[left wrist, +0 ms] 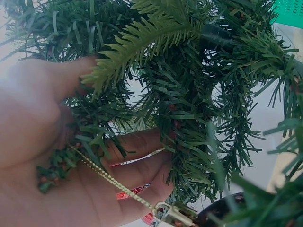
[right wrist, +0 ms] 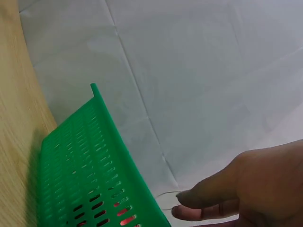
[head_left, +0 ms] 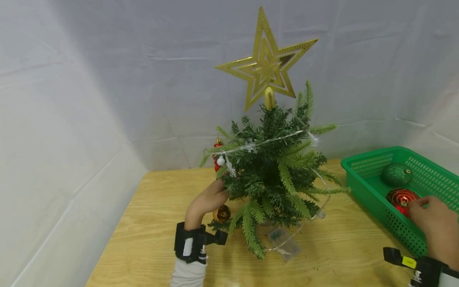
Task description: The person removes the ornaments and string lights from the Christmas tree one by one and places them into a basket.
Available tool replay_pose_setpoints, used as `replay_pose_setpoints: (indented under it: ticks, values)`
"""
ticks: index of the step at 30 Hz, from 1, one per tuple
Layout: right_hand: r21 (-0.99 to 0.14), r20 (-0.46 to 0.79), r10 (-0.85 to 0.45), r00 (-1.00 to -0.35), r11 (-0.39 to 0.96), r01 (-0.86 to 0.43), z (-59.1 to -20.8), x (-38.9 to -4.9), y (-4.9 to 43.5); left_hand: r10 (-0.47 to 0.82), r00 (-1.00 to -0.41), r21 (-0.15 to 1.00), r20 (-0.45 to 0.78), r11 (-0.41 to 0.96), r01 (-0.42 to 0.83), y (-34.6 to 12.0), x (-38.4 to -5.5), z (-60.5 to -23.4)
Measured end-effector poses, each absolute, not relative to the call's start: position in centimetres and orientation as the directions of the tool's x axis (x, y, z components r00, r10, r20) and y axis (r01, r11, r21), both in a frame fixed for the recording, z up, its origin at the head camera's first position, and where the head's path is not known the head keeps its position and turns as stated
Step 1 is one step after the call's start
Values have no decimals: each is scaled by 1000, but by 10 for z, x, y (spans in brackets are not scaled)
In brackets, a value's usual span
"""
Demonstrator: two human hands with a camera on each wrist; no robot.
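A small artificial Christmas tree [head_left: 265, 175] stands on the table, topped by a gold star [head_left: 267, 67]. My left hand [head_left: 209, 199] reaches into its left-side branches. In the left wrist view the palm faces up, with loosely extended fingers [left wrist: 142, 175] passing behind a dark green branch [left wrist: 184, 146]. A gold cord [left wrist: 113, 179] crosses that palm from a twig to an ornament cap [left wrist: 175, 215]. My right hand [head_left: 435, 221] is over the green basket [head_left: 363, 191], by a red ball ornament [head_left: 398, 195]. Its thumb and finger pinch a thin thread loop [right wrist: 165, 192] above the rim.
A dark green ball [head_left: 396, 174] lies in the basket. A gold-brown ball [head_left: 224, 213] and a red ornament [head_left: 216, 157] hang on the tree's left. A light string [head_left: 269, 141] wraps the branches and runs to a clear box [head_left: 284, 243] on the table [head_left: 150, 227].
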State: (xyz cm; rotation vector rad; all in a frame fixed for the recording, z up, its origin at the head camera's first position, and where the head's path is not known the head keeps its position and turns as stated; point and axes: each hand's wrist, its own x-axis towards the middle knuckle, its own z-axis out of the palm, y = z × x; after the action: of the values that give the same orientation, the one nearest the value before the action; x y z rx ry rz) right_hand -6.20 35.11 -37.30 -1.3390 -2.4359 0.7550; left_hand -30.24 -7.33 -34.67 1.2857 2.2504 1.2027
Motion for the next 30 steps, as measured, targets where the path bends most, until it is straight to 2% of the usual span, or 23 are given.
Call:
replay_pose_setpoints:
  ticks: [3, 7, 11, 14, 17, 20, 25, 30]
  values:
    - [-519, -37, 821, -570, 472, 713, -380, -64, 359, 814, -559, 775, 156, 250, 581, -73, -303, -347]
    - [-472, -2, 791, -612, 539, 698, -412, -71, 397, 810, -567, 773, 152, 260, 579, -74, -303, -348]
    - [-458, 113, 736, -668, 635, 622, -430, -79, 416, 805, -574, 770, 149, 270, 579, -74, -303, -349]
    - [-464, 177, 635, -752, 728, 505, -398, -79, 381, 802, -578, 765, 151, 276, 582, -74, -303, -349]
    - [-460, 213, 454, -865, 828, 321, -354, -76, 326, 798, -585, 764, 146, 285, 579, -73, -301, -348]
    - [-483, 228, 281, -932, 864, 143, -326, -76, 281, 795, -590, 767, 140, 290, 572, -72, -300, -347]
    - [-517, 253, 114, -961, 855, -34, -315, -80, 240, 797, -587, 767, 143, 286, 574, -72, -300, -348]
    - [-555, 247, 90, -965, 829, -65, -313, -85, 220, 789, -599, 758, 139, 304, 577, -72, -300, -347]
